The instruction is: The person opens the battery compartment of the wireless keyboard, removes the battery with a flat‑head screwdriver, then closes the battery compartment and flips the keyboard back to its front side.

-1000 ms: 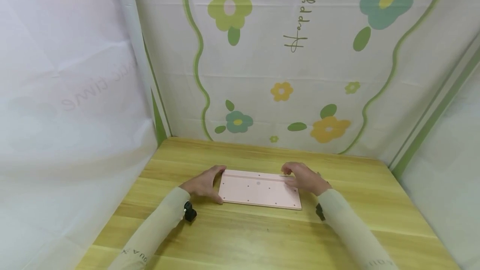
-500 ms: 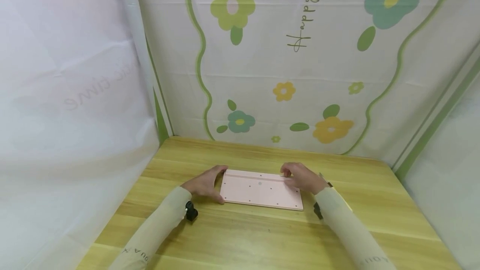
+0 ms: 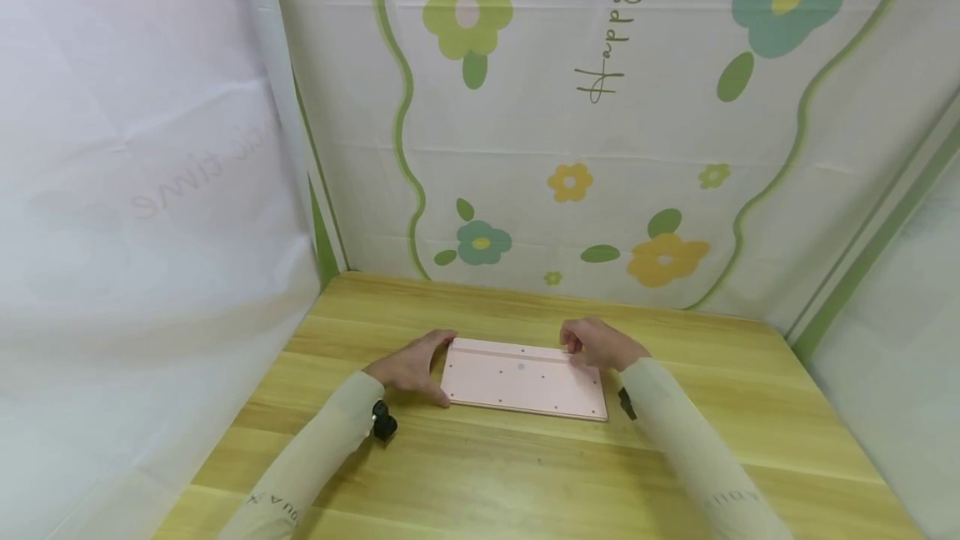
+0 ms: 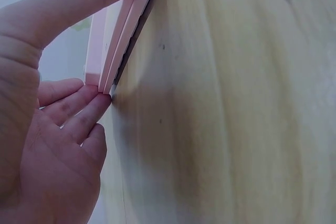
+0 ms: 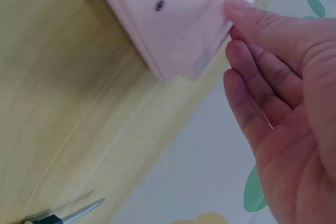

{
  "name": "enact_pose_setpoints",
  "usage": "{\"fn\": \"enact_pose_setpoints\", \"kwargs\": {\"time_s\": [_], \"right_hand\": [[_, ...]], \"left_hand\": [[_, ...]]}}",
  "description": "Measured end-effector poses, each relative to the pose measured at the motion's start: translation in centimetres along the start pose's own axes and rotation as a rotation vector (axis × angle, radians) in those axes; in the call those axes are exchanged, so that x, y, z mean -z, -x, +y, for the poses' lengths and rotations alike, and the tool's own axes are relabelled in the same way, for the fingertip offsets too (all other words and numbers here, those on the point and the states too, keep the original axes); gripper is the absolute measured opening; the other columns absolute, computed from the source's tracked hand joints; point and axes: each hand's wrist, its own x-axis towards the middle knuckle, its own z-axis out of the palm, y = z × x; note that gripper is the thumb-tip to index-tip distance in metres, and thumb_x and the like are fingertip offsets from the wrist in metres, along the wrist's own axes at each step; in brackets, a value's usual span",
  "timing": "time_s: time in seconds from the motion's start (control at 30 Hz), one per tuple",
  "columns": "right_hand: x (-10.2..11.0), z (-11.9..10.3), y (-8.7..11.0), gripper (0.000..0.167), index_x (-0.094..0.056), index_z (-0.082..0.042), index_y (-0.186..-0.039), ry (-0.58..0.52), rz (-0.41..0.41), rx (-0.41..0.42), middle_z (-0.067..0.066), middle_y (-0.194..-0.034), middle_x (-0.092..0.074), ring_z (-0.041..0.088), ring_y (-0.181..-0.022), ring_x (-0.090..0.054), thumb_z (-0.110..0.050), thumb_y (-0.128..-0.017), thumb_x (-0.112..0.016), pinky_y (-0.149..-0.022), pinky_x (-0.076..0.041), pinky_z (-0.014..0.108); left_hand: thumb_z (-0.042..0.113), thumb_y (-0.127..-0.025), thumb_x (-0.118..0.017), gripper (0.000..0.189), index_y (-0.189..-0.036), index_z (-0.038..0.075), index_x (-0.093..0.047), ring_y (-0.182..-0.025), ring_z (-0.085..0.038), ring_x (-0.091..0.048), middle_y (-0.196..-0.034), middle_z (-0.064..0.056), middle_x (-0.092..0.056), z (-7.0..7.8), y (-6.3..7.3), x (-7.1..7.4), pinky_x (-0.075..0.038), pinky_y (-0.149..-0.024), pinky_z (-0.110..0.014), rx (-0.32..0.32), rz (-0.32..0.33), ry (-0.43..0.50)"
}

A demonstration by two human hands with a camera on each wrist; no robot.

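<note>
A pink keyboard [image 3: 525,387] lies underside up on the wooden table, dotted with small screws and with a raised bar along its far edge. At its left end my left hand [image 3: 411,367] spans the short side, thumb at the near corner and fingertips at the far one. The left wrist view shows this hand's fingers [image 4: 79,111] against the keyboard's edge [image 4: 113,51], dark underneath. My right hand [image 3: 600,346] pinches the far edge near the right end. In the right wrist view its thumb [image 5: 257,19] rests on the bar, with the index fingertip mostly hidden behind.
In the right wrist view a screwdriver [image 5: 79,213] with a metal shaft lies on the table [image 5: 63,145]. A white cloth printed with flowers [image 3: 525,123] hangs behind the table, and plain-looking white cloth [image 3: 150,273] closes off the left side.
My right wrist and forearm have shifted slightly left and turned, and the sleeve now covers the yellow-and-dark item seen beside it. The left hand keeps its hold; the keyboard stays put.
</note>
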Motion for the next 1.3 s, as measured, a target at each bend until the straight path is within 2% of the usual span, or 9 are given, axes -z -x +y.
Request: {"fn": "enact_pose_setpoints", "kwargs": {"time_s": [0.13,0.37,0.6,0.77,0.97,1.1,1.2,1.3], "right_hand": [[0.5,-0.3,-0.5,0.022,-0.069,0.000,-0.101,-0.028,-0.041,-0.055,0.005,-0.088,-0.070,0.009,-0.079,-0.058,0.003,-0.085,-0.084,-0.076,-0.055,0.026],[1.7,-1.0,-1.6,0.024,-0.070,0.000,-0.094,-0.106,-0.113,-0.176,0.011,-0.085,-0.070,0.014,-0.076,-0.058,0.008,-0.079,-0.086,-0.073,-0.052,0.027],[2.3,-0.6,-2.7,0.028,-0.072,-0.001,-0.097,-0.186,-0.212,-0.333,0.007,-0.084,-0.071,0.015,-0.075,-0.062,0.006,-0.076,-0.090,-0.071,-0.055,0.026],[2.6,-0.7,-2.7,0.027,-0.072,0.003,-0.099,-0.260,-0.240,-0.372,0.009,-0.084,-0.070,0.014,-0.073,-0.059,0.008,-0.077,-0.087,-0.071,-0.055,0.026],[2.4,-1.4,-1.5,0.021,-0.072,0.002,-0.097,-0.242,-0.181,-0.332,0.012,-0.087,-0.069,0.016,-0.075,-0.058,0.007,-0.082,-0.084,-0.071,-0.053,0.026],[1.9,-0.9,-0.9,0.016,-0.072,0.000,-0.093,-0.180,-0.122,-0.221,0.011,-0.087,-0.069,0.015,-0.077,-0.057,0.005,-0.084,-0.084,-0.070,-0.051,0.024],[1.3,-0.1,-0.5,0.012,-0.072,0.000,-0.092,-0.176,-0.083,-0.122,0.011,-0.087,-0.070,0.015,-0.077,-0.058,0.003,-0.087,-0.082,-0.068,-0.051,0.023],[0.7,0.6,0.1,0.007,-0.073,-0.001,-0.093,-0.181,-0.039,-0.061,0.010,-0.088,-0.072,0.015,-0.079,-0.061,0.003,-0.091,-0.078,-0.069,-0.052,0.021]], "left_hand": [[0.037,-0.068,-0.102,0.128,-0.166,0.005,-0.026,-0.158,-0.038,-0.032,-0.169,-0.016,-0.035,0.1,0.0,0.1,-0.030,-0.129,-0.057,-0.004,-0.005,0.012],[0.035,-0.067,-0.103,0.129,-0.165,0.004,-0.026,-0.158,-0.037,-0.033,-0.168,-0.017,-0.036,0.2,0.0,0.2,-0.030,-0.129,-0.056,0.002,-0.010,0.015],[0.034,-0.066,-0.103,0.130,-0.166,0.005,-0.026,-0.158,-0.037,-0.032,-0.169,-0.016,-0.035,0.4,0.0,0.3,-0.030,-0.129,-0.055,0.010,-0.021,0.011],[0.035,-0.066,-0.103,0.130,-0.166,0.005,-0.026,-0.158,-0.037,-0.033,-0.168,-0.016,-0.035,0.4,0.0,0.3,-0.030,-0.129,-0.055,0.007,-0.024,0.001],[0.036,-0.066,-0.103,0.130,-0.166,0.005,-0.025,-0.158,-0.037,-0.032,-0.169,-0.016,-0.035,0.3,-0.2,0.1,-0.030,-0.129,-0.055,0.007,-0.025,-0.007],[0.037,-0.067,-0.102,0.130,-0.166,0.005,-0.024,-0.159,-0.037,-0.031,-0.169,-0.016,-0.033,0.3,-0.1,0.2,-0.030,-0.129,-0.056,0.009,-0.023,-0.005],[0.037,-0.068,-0.102,0.129,-0.166,0.005,-0.024,-0.158,-0.038,-0.032,-0.169,-0.017,-0.033,0.3,-0.1,0.3,-0.031,-0.129,-0.057,0.005,-0.024,-0.009],[0.037,-0.068,-0.102,0.129,-0.166,0.005,-0.025,-0.158,-0.039,-0.032,-0.169,-0.017,-0.033,0.4,0.0,0.3,-0.031,-0.128,-0.057,0.000,-0.027,-0.013]]}}
